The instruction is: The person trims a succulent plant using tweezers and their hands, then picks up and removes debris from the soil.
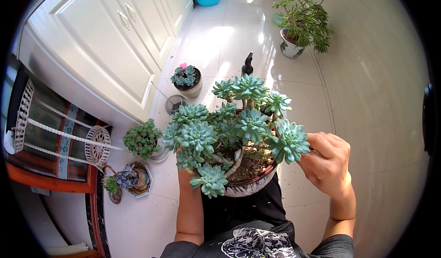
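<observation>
A large potted succulent with blue-green rosettes stands before me, above my dark trousers. Several woody stems rise from gritty soil in a round brown pot with a pale carved-looking side. My right hand is at the plant's right side, thumb and forefinger pinched at the edge of the outermost rosette. Leaves hide most of my left hand, which is at the pot's left side; its fingers and its hold cannot be seen.
A black spray-bottle top shows behind the plant. To the left are a small potted succulent, a clear scoop-like container, a bushy plant and a white metal stand. White cabinets line the left; another potted plant stands far right.
</observation>
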Tool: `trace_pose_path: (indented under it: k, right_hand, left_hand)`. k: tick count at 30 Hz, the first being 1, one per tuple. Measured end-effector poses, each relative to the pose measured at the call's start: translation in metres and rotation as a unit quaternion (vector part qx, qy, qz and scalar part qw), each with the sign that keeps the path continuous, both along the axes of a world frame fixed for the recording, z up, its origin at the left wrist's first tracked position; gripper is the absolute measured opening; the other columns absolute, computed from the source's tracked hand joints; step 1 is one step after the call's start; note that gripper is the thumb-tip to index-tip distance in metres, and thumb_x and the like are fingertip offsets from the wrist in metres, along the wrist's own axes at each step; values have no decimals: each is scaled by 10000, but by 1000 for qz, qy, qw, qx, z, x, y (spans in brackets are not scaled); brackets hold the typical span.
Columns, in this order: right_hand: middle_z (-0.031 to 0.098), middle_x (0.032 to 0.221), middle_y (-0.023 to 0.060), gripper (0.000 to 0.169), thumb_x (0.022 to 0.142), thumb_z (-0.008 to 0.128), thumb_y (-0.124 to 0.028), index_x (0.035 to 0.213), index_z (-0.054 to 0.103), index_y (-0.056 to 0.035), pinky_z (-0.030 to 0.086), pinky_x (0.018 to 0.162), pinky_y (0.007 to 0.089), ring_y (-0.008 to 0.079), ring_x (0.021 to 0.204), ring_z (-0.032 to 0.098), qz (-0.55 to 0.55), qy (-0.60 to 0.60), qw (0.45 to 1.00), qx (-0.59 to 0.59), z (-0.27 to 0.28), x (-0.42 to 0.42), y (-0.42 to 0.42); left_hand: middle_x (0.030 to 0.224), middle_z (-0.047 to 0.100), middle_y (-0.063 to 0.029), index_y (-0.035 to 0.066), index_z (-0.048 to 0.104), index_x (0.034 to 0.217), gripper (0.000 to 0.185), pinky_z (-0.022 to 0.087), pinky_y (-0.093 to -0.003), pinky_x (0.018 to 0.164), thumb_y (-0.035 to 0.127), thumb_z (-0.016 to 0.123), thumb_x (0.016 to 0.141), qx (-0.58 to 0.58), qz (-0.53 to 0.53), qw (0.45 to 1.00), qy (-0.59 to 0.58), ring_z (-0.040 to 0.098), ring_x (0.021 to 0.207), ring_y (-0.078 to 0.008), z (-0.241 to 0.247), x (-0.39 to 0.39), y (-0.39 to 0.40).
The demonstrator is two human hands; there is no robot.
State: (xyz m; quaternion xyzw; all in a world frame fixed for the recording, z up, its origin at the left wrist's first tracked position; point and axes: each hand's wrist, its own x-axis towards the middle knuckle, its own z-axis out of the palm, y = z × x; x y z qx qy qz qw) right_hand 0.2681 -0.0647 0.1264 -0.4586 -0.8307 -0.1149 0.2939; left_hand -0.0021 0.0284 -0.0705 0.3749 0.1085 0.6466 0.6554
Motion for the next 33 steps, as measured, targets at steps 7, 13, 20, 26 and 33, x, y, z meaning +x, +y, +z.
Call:
trace_pose_path:
  k: [7,13,20,26,33]
  right_hand:
    - [654,921,-6,130,624,734,-107,742,681,-91,391,481,285,122,612,570,11,-34,999,-2,0,-1,2]
    - [661,876,-7,203,654,720,-101,854,752,-93,402,486,280,132,597,582,-17,14,1000,12,6,6,-6]
    - [657,889,-16,202,676,729,-104,877,746,-102,418,504,275,122,613,591,-13,16,1000,0,14,2,-5]
    - [644,929,-31,180,662,730,-83,841,729,-111,414,504,274,109,622,571,-12,-50,998,-28,13,-2,-4]
    - [637,852,-8,252,645,744,-90,897,761,-99,424,503,277,131,597,580,-50,-24,998,11,20,3,-15]
  left_hand:
    - [1233,581,-101,54,391,1454,653,562,-383,792,111,719,892,2,0,1000,-1,625,1018,-224,2,0,2]
    - [1220,586,-101,53,396,1450,643,564,-382,783,105,715,895,5,1,1000,-4,629,1005,-223,2,-1,2]
    - [1205,592,-101,51,401,1445,631,566,-382,773,99,709,897,12,-5,1000,-2,633,990,-222,2,-1,2]
    - [1193,596,-101,49,405,1441,620,567,-381,765,93,705,900,17,-11,1000,-4,636,977,-222,0,-2,1]
    - [1178,602,-101,48,411,1437,609,569,-381,755,86,699,902,14,-11,1000,-13,640,962,-221,-2,-2,1]
